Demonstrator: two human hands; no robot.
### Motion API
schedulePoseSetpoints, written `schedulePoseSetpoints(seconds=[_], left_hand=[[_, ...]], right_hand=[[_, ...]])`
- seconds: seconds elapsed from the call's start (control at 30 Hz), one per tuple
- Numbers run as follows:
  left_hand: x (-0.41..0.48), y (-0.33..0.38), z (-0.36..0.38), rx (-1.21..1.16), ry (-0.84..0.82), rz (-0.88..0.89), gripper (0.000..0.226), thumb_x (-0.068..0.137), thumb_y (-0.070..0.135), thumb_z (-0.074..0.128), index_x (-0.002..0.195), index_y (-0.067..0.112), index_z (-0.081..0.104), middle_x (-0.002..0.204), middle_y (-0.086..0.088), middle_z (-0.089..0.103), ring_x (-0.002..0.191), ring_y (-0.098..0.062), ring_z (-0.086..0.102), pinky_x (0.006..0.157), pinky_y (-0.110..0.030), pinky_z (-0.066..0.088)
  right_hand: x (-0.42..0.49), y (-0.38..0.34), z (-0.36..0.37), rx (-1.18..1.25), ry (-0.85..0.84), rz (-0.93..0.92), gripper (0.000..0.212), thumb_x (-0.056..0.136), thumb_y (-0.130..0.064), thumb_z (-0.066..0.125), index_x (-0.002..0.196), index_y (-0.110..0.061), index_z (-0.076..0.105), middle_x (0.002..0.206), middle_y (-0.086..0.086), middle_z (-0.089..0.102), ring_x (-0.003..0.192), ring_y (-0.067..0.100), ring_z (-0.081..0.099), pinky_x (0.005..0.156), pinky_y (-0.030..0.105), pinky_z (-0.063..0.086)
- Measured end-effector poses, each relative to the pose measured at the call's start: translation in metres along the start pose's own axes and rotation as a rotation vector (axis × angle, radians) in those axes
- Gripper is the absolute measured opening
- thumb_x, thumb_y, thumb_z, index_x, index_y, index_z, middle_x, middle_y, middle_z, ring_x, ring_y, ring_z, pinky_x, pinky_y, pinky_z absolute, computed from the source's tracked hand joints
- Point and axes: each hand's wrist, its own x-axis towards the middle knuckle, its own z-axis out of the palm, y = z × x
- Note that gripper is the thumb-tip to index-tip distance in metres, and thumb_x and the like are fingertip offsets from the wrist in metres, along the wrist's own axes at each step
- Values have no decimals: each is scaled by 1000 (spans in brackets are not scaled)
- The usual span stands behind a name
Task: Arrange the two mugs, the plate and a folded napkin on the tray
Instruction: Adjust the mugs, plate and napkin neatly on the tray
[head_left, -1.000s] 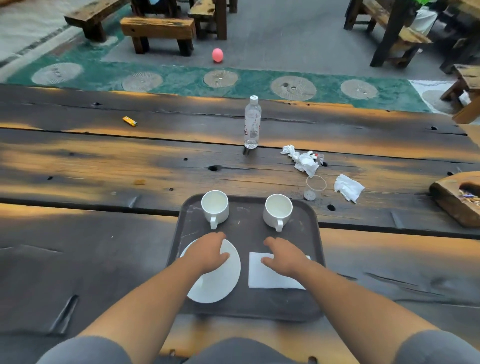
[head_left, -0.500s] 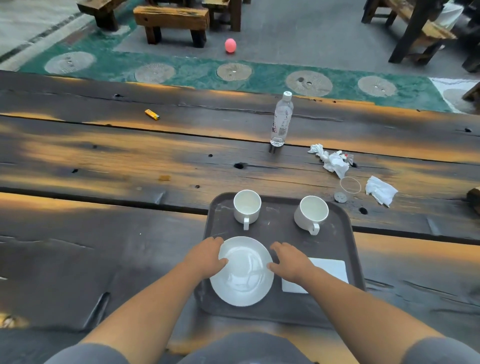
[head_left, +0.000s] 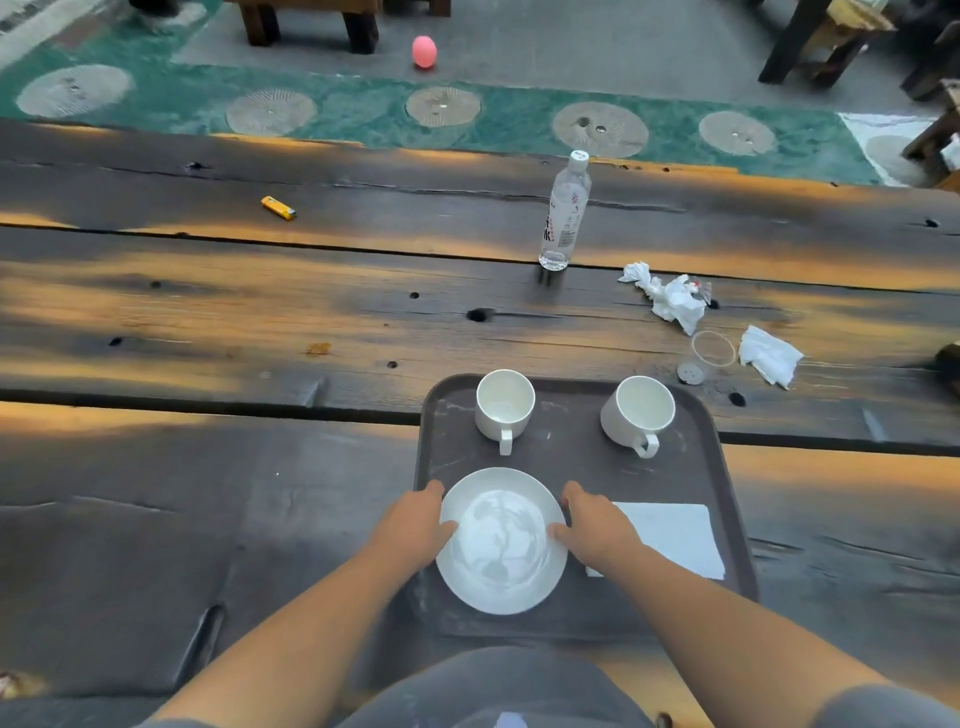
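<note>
Dark wooden surface (head_left: 260, 312) carries the brown plastic tray (head_left: 571, 467), already holding both white ceramic mugs (head_left: 504, 405), the folded white napkin (head_left: 675, 535) and the round white plate (head_left: 501, 540), whose opposite edges my left hand (head_left: 415, 525) and right hand (head_left: 592, 525) grip, so I judge only squaring remains.

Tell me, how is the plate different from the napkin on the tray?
The plate is round; the napkin is a rectangle. The plate is shiny with reflections; the napkin is dull. The left hand and right hand hold the plate's edges; neither grips the napkin. Both are white and lie on the tray.
</note>
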Motion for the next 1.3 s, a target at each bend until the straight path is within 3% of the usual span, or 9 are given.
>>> schedulePoseSetpoints(seconds=[0.13, 0.3, 0.47, 0.67, 0.8, 0.93, 1.1, 1.3], left_hand=[[1, -4, 10, -117, 10, -68, 30, 96, 32, 63, 118, 14, 52, 109, -8, 69, 97, -29, 67, 78, -38, 56], [5, -9, 15, -146, -7, -95, 13, 94, 26, 61, 100, 16, 56, 93, -6, 69, 83, -28, 70, 78, -44, 62], [5, -8, 22, -132, 6, -104, 12, 98, 29, 59, 105, 21, 54, 95, -1, 67, 83, -23, 69, 79, -42, 63], [1, -9, 23, -122, 8, -47, 7, 98, 24, 53, 100, 18, 50, 86, -2, 65, 77, -24, 66, 73, -44, 61], [-2, -8, 24, -113, 9, -45, 8, 101, 26, 53, 105, 19, 52, 92, -3, 67, 81, -25, 67, 77, -45, 62], [-4, -6, 26, -92, 27, -35, 7, 100, 26, 52, 103, 21, 50, 88, -1, 65, 76, -24, 65, 71, -42, 61], [-4, -8, 26, -95, 42, -24, 8, 100, 28, 54, 103, 21, 51, 88, -2, 66, 76, -24, 65, 71, -42, 60], [-5, -9, 28, -89, 50, -16, 10, 101, 27, 55, 105, 19, 51, 90, -3, 68, 79, -26, 66, 74, -43, 60]], right_hand=[[2, 1, 4, 30, -11, 44, 18, 92, -31, 58, 93, -16, 47, 82, 1, 60, 69, 25, 59, 63, 34, 48], [3, -3, 6, 117, -64, 104, 18, 92, -21, 52, 77, -16, 43, 69, 9, 61, 57, 31, 65, 66, 40, 59], [3, -3, 9, 230, -77, 141, 15, 89, -16, 48, 75, -16, 42, 61, 5, 58, 37, 22, 55, 47, 26, 48], [2, -3, 15, 253, -32, 148, 14, 91, -17, 48, 78, -13, 45, 81, 8, 63, 67, 28, 56, 64, 37, 50], [0, -1, 16, 324, -50, 148, 15, 93, -15, 46, 79, -14, 43, 79, 11, 61, 54, 30, 58, 61, 39, 55], [-1, -1, 17, 332, -44, 167, 18, 96, -17, 45, 79, -14, 41, 87, 14, 62, 63, 32, 63, 68, 44, 58], [-2, -2, 21, 341, -44, 188, 18, 96, -18, 42, 79, -16, 39, 87, 11, 61, 52, 29, 64, 49, 30, 51], [-3, -3, 21, 334, -42, 186, 18, 96, -20, 43, 79, -16, 40, 87, 11, 63, 58, 32, 71, 61, 36, 58]])
